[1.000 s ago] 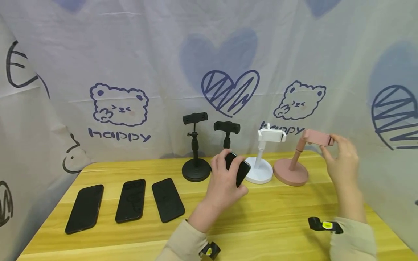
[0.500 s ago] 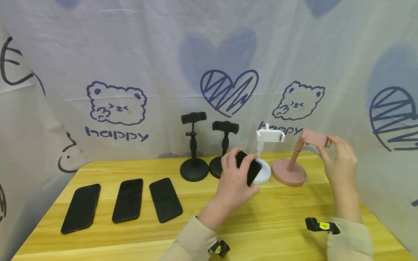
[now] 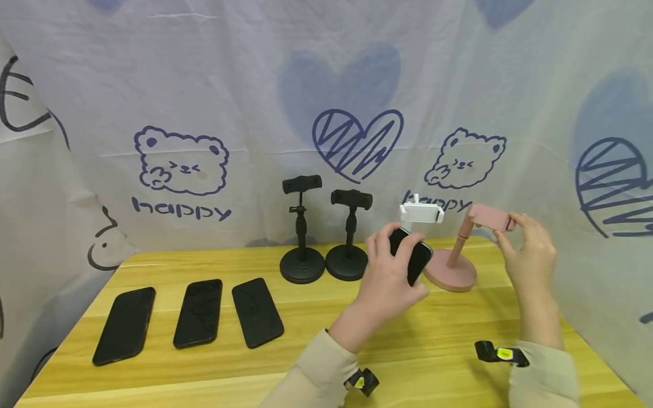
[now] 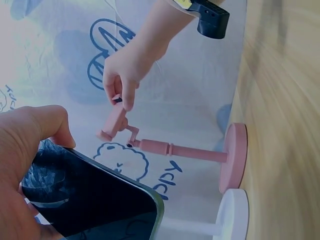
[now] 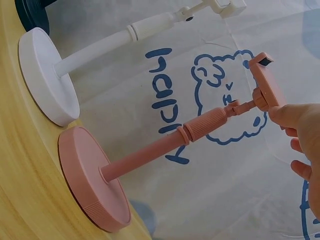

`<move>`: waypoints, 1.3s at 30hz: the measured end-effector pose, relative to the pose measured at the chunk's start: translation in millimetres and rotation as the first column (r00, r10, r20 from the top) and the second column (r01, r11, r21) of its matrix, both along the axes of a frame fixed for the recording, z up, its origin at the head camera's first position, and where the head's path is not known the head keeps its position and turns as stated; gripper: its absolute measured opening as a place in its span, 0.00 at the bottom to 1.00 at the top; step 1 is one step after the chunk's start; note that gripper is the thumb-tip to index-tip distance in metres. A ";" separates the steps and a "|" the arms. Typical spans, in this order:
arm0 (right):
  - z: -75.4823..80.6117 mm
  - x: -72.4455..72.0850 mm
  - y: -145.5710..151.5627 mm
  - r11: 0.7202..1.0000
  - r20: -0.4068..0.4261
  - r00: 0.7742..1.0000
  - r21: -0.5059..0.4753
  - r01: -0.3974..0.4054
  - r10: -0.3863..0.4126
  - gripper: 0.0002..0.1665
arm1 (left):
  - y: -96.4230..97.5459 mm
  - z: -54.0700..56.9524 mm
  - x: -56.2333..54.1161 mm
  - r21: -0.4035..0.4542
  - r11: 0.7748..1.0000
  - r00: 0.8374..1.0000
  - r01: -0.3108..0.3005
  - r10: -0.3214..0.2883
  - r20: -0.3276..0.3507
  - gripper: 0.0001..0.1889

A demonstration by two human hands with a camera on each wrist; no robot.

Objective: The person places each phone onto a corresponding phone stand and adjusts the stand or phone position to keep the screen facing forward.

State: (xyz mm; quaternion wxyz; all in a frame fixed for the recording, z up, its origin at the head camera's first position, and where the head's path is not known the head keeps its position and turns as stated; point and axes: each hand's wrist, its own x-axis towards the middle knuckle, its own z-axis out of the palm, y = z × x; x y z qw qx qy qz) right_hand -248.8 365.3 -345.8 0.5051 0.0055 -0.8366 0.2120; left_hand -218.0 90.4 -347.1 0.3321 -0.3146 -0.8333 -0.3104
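Note:
My left hand (image 3: 389, 275) grips a black smartphone (image 3: 419, 262) by its edges, in the air in front of the white phone stand (image 3: 422, 213), whose base it hides in the head view. The left wrist view shows the phone's dark screen (image 4: 95, 192) close up. At the right, my right hand (image 3: 533, 255) pinches the right end of the clamp on the pink phone stand (image 3: 451, 271). That stand's round base (image 5: 92, 180) rests on the table, its stem leaning a little. The phone is apart from the pink clamp (image 4: 114, 122).
Three black phones lie on the wooden table: one at the far left (image 3: 124, 326), a middle phone (image 3: 199, 313) and a right phone (image 3: 258, 312). Behind stand a taller black phone stand (image 3: 302, 265) and a shorter black stand (image 3: 348, 262). A printed cloth (image 3: 270, 73) hangs behind the table.
My left hand has moved right with the smartphone, from in front of the shorter black stand to in front of the white one. My right hand stays on the pink clamp.

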 end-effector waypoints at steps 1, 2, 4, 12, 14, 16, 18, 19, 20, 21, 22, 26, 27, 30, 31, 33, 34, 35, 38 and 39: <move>-0.2 -0.4 0.1 1.000 0.003 1.000 0.001 -0.002 0.002 0.23 | 1.1 0.9 -0.1 -0.002 1.000 1.000 -0.002 0.002 -0.004 0.40; -0.4 -0.7 -0.1 1.000 0.006 1.000 -0.001 -0.004 0.004 0.23 | 2.3 1.6 -0.3 -0.002 1.000 1.000 -0.003 0.003 -0.009 0.40; -0.8 -1.3 -0.3 1.000 0.012 1.000 -0.005 -0.007 0.007 0.23 | 4.1 3.1 -0.4 -0.004 1.000 1.000 -0.005 0.005 -0.017 0.39; 1.2 -1.7 2.0 0.998 0.035 0.998 0.039 -0.046 0.044 0.27 | 10.8 6.0 1.1 -0.004 1.000 1.000 -0.017 0.017 -0.012 0.39; 2.2 -1.4 4.0 0.995 0.044 0.997 0.073 -0.063 0.060 0.29 | 12.4 5.9 1.6 0.002 1.000 1.000 -0.016 0.016 0.001 0.39; 3.3 -1.0 5.9 0.992 0.060 0.995 0.103 -0.079 0.073 0.29 | 13.5 5.4 2.3 0.009 1.000 1.000 -0.017 0.017 0.012 0.39; 3.7 -0.6 7.1 0.988 0.060 0.994 0.123 -0.093 0.086 0.27 | 14.5 4.4 2.6 0.019 1.000 1.000 -0.015 0.014 0.019 0.39; 3.8 -0.5 7.5 0.986 0.055 0.994 0.133 -0.100 0.094 0.26 | 14.8 4.1 2.8 0.022 1.000 1.000 -0.014 0.014 0.022 0.39; 3.5 -0.2 7.9 0.984 0.049 0.994 0.141 -0.107 0.101 0.26 | 15.2 3.7 3.0 0.024 1.000 1.000 -0.014 0.013 0.025 0.39; 3.0 0.1 8.4 0.982 0.039 0.993 0.149 -0.113 0.108 0.25 | 15.5 3.3 3.3 0.025 1.000 0.999 -0.013 0.013 0.030 0.39; 2.1 0.1 8.9 0.981 0.027 0.993 0.156 -0.117 0.115 0.25 | 15.8 2.9 3.4 0.025 1.000 0.999 -0.015 0.014 0.031 0.39; -2.7 -1.8 10.7 0.976 -0.053 0.989 0.177 -0.128 0.139 0.27 | 16.7 2.2 3.8 0.021 1.000 0.999 -0.019 0.018 0.038 0.39; -4.0 -2.6 11.0 0.976 -0.075 0.987 0.176 -0.129 0.144 0.27 | 16.9 2.3 3.7 0.020 1.000 0.999 -0.020 0.020 0.038 0.39; -7.7 -5.9 12.4 0.977 -0.134 0.978 0.164 -0.137 0.160 0.28 | 17.4 2.5 3.2 0.017 1.000 0.999 -0.021 0.021 0.038 0.39; -8.9 -7.0 13.0 0.977 -0.150 0.975 0.160 -0.140 0.164 0.28 | 17.4 2.6 3.2 0.018 1.000 0.999 -0.021 0.020 0.036 0.39; -11.4 -9.0 14.3 0.978 -0.176 0.971 0.154 -0.139 0.165 0.28 | 17.3 2.5 2.8 0.017 1.000 0.999 -0.023 0.022 0.031 0.40; -12.6 -9.7 14.9 0.979 -0.185 0.969 0.153 -0.138 0.165 0.28 | 17.3 2.4 2.7 0.018 1.000 0.999 -0.020 0.019 0.030 0.40; -13.8 -10.3 15.2 0.979 -0.192 0.968 0.151 -0.134 0.162 0.28 | 17.3 2.3 2.5 0.019 1.000 0.999 -0.017 0.017 0.031 0.40; -16.9 -10.9 15.2 0.982 -0.207 0.967 0.146 -0.120 0.149 0.29 | 17.7 1.5 2.0 0.023 1.000 1.000 -0.013 0.012 0.027 0.40; -17.7 -11.1 14.8 0.983 -0.212 0.966 0.144 -0.118 0.147 0.29 | 18.2 1.1 2.0 0.023 1.000 1.000 -0.012 0.011 0.025 0.40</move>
